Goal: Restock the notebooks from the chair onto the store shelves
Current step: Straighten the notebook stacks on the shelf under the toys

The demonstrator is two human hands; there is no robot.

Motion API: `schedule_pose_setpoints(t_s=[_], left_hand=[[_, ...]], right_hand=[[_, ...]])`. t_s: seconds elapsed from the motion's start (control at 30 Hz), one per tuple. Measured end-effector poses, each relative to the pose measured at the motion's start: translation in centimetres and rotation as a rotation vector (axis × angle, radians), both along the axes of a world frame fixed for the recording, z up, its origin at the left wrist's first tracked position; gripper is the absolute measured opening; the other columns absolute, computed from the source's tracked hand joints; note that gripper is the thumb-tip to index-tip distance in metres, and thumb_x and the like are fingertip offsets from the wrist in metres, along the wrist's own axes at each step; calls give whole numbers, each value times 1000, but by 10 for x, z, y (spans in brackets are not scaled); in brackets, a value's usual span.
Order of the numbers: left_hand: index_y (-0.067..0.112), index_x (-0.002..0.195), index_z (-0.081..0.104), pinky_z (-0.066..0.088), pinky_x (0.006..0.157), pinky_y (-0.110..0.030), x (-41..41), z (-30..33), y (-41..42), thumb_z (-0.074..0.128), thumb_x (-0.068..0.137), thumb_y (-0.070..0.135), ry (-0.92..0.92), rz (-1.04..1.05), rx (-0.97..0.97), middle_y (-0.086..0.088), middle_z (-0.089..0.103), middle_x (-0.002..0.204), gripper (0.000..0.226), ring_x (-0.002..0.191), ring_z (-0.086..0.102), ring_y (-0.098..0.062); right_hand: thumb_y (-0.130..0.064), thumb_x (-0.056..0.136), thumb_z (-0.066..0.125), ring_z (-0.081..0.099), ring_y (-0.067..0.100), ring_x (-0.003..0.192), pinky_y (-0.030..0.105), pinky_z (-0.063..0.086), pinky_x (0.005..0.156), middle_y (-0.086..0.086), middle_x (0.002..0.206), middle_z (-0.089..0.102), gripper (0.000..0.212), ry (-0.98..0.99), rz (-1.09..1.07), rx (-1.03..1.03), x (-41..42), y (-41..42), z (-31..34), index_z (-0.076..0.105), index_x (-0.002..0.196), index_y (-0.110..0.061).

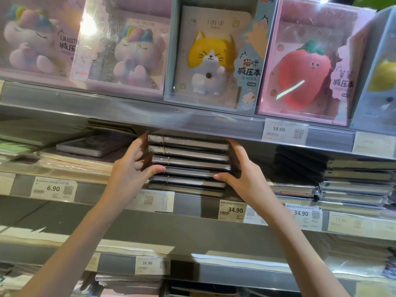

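Left hand [132, 166] clamped on the left end of a stack of dark notebooks [188, 163] at frame centre, thumb across the front edges, fingers curled round the side. Right hand [237, 170] mirrored on the right end, thumb forward, fingers wrapped behind. Stack squeezed between both palms, sitting on or just above the middle shelf [192, 205], tucked under the lip of the shelf above. Six or so volumes, slightly staggered.

Probably hefty as a block: hardback-looking, stiff, shrink-wrapped and therefore likely slick, with the middle copies apt to slide out if side pressure slackens. Best held low at both ends, with a thumb steadying the front edges, or supported from underneath.

Right of the stack, more dark notebooks [353, 179] piled on the same shelf. Below, price tag [232, 210] reading 34.90. Upper frame: boxed cat notebook [211, 58] and strawberry box [308, 67].
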State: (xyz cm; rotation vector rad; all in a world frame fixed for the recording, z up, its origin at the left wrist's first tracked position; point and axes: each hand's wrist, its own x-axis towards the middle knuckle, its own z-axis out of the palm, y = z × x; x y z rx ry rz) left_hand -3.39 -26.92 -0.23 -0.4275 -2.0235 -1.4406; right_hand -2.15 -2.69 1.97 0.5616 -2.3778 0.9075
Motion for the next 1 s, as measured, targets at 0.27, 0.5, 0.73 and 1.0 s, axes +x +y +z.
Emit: schedule_pose_setpoints(t_s=[0.27, 0.5, 0.73, 1.0], left_hand=[[25, 134, 39, 48, 94, -39, -2, 1, -3, 73, 72, 23, -55, 21, -47, 1, 54, 114, 70, 106, 60, -20], [24, 143, 26, 38, 92, -22, 2, 6, -1, 76, 69, 5, -138, -62, -69, 0, 45, 130, 91, 108, 46, -7], [26, 141, 30, 44, 96, -34, -2, 3, -1, 76, 70, 8, -157, -9, -66, -12, 44, 141, 87, 118, 54, -25], [27, 146, 23, 35, 89, -18, 3, 3, 3, 74, 74, 5, -125, 24, -83, -9, 44, 141, 91, 120, 51, -20]], right_hand=[[-27, 80, 70, 43, 12, 126, 19, 33, 96, -6, 137, 47, 84, 13, -27, 21, 0, -3, -2, 16, 143, -39], [-46, 75, 71, 60, 25, 101, 33, 46, 82, 5, 117, 62, 108, -2, -224, 312, 12, 3, -6, -24, 127, -57], [-55, 82, 58, 56, 29, 108, 34, 43, 88, 7, 121, 61, 100, 29, -309, 412, 8, 6, -8, -33, 124, -50], [-63, 88, 33, 42, 28, 127, 36, 20, 113, 7, 133, 54, 84, 168, -388, 587, 6, 8, -12, -26, 137, -29]])
